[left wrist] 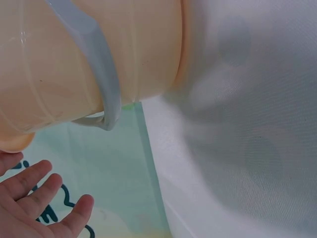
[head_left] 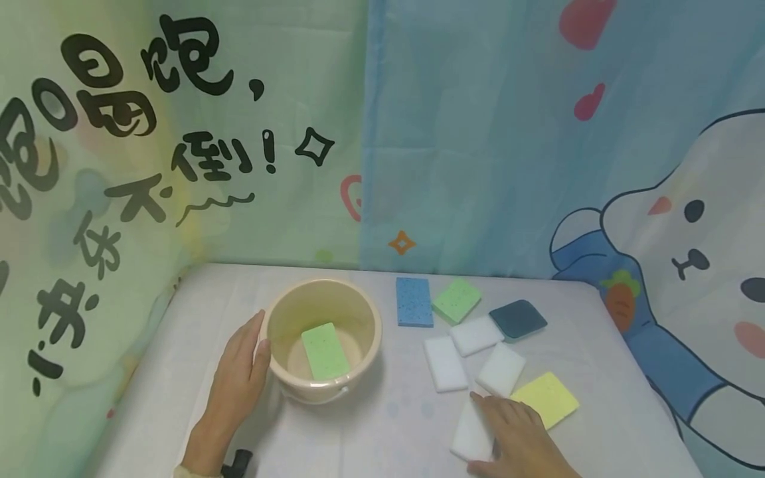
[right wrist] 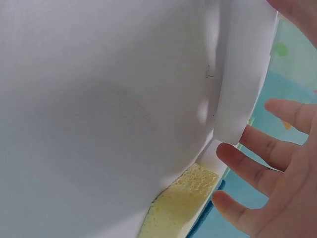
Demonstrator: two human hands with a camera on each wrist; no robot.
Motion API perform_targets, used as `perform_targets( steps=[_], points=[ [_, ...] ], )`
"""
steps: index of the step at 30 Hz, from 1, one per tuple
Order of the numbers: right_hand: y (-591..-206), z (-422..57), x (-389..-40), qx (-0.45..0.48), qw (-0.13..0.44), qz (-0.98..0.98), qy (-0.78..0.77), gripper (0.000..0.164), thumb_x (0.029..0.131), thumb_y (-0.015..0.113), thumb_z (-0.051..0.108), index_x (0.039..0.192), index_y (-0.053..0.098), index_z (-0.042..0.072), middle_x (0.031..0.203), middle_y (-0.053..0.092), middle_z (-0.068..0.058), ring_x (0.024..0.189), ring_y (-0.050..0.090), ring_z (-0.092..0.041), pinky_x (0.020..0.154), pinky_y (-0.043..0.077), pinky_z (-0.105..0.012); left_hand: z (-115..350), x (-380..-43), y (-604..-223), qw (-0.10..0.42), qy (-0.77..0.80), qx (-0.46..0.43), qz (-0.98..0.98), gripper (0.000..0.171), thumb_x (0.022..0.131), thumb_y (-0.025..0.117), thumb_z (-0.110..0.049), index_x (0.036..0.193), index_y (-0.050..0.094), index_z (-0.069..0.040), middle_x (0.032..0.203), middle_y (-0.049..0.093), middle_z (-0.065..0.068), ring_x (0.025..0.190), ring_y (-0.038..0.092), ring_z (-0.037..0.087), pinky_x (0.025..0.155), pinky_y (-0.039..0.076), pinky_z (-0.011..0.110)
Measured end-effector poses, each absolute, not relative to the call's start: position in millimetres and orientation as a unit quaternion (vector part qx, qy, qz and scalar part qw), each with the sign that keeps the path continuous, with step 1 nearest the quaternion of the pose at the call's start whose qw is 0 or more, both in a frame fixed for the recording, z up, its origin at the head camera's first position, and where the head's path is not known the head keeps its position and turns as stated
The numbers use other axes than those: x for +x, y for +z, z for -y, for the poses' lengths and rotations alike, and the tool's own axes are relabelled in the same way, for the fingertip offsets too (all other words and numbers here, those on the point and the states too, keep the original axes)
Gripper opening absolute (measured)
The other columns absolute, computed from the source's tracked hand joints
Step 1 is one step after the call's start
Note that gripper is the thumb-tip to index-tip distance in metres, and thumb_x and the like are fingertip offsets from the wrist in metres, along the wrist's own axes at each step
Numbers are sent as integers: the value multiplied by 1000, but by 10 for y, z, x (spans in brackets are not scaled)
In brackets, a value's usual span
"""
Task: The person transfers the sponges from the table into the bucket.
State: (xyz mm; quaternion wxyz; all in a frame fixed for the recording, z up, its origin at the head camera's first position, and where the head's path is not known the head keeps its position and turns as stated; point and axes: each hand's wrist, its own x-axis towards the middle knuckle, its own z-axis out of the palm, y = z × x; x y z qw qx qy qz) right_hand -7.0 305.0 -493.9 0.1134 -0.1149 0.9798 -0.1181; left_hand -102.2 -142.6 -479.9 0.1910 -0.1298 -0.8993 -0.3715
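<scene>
My left hand (head_left: 239,368) rests against the left side of a cream bucket (head_left: 281,383), its fingers extended near the rim. Inside the bucket lies a green sponge (head_left: 325,352). In the left wrist view, the bucket's grey handle (left wrist: 106,74) hangs along its wall. My right hand (head_left: 520,431) is spread over a white sponge (head_left: 472,431) on the table, thumb by its near end and a fingertip by its far end. In the right wrist view, the fingers look fairly straight beside that white sponge (right wrist: 240,74). A yellow sponge (head_left: 552,398) lies just beyond the right hand.
More white sponges (head_left: 445,364) lie between the bucket and the right hand. Behind them are a blue sponge (head_left: 414,302), another green sponge (head_left: 457,301) and a dark teal one (head_left: 518,320). Printed curtains (head_left: 454,166) stand behind the white table (head_left: 358,438). A black object (head_left: 238,463) sits by the left wrist.
</scene>
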Motion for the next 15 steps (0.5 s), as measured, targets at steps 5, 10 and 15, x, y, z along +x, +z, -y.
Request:
perform_targets(
  steps=[5,10,15],
  points=[
    [-4899,-3025,-66,-94,148,-977,-121,110,70,76,72,149,41,3,143,48,-13,131,43,-36,110,31,-62,1438,-1020,-4805,194,-375,-136,896,48,108,43,-19,154,37,-5,152,44,14,139,40,34,113,33,54],
    [-4868,-3013,-66,-98,149,-975,-129,109,72,76,70,150,41,3,144,48,-13,131,43,-36,110,30,-61,1439,-1021,-4801,191,-375,-136,897,49,108,43,-20,154,37,-5,152,44,14,139,40,35,112,33,55],
    [-4841,-3013,-84,-103,141,-976,-132,108,73,75,69,152,39,5,147,46,-12,133,42,-34,112,29,-59,1431,-1019,-4795,189,-373,-135,898,49,108,43,-20,153,37,-3,152,44,15,139,40,35,112,33,55]
  ],
)
